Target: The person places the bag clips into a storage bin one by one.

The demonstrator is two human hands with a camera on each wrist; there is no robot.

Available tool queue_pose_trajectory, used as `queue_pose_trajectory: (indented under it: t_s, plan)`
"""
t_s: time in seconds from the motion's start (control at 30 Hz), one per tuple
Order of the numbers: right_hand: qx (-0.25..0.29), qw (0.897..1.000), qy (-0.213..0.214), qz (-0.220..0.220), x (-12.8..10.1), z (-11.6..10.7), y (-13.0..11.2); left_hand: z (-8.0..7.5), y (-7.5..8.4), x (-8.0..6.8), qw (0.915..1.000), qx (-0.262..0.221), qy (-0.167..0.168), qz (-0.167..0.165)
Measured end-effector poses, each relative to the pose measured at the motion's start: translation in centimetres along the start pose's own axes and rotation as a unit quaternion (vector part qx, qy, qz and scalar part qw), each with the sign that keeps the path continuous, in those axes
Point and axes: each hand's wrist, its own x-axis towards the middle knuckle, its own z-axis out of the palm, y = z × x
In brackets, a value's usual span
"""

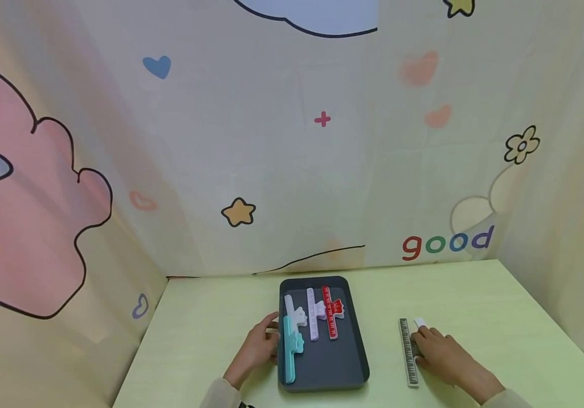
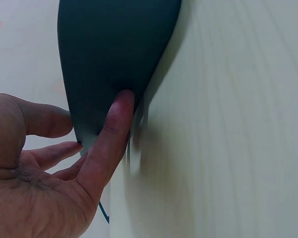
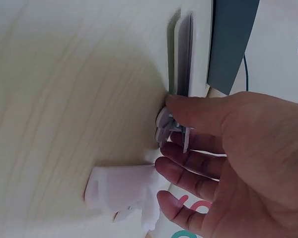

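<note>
My left hand is at the left side of a dark grey tray, with fingertips against its outer wall. Inside the tray lie a teal clip, a white clip, a pale lilac clip and a red clip, all long bag clips. Right of the tray, my right hand pinches the grip of a black-and-white ruler-marked bag clip between thumb and fingers. Beyond those fingers, a pale pinkish-white clip lies on the table, mostly hidden by the hand in the head view.
The pale wood-grain table ends at a printed curtain behind and at both sides. The tray stands near the table's middle.
</note>
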Motion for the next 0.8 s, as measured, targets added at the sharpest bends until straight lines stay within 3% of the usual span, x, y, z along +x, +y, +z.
queue_pose_trajectory:
  t_s: [0.8]
  plan:
    - [-0.033, 0.997, 0.063, -0.006, 0.7, -1.4, -1.2, 0.1, -0.4, 0.2, 1.0, 0.003, 0.003, 0.004]
